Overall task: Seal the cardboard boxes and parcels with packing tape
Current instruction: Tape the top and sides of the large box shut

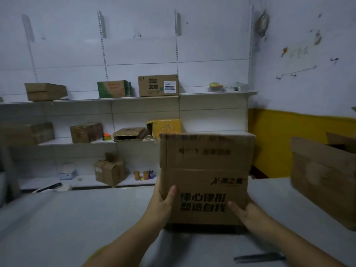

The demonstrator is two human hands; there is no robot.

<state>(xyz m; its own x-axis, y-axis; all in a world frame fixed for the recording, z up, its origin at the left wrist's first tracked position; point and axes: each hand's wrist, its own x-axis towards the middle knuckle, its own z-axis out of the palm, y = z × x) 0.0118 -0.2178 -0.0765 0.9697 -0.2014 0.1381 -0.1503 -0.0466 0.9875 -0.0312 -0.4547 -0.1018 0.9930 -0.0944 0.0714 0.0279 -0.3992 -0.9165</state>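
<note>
A brown cardboard box with black printed characters is held up in front of me, just above the grey table. My left hand grips its lower left edge, thumb on the near face. My right hand grips its lower right corner, thumb on the near face. The box's flaps look closed; its far side is hidden. A roll of tape lies on the upper shelf at the right.
A larger open cardboard box stands on the table at the right. White wall shelves behind hold several boxes, bottles and small items. A dark flat object lies at the table's near edge. A dark device rests at the table's far left.
</note>
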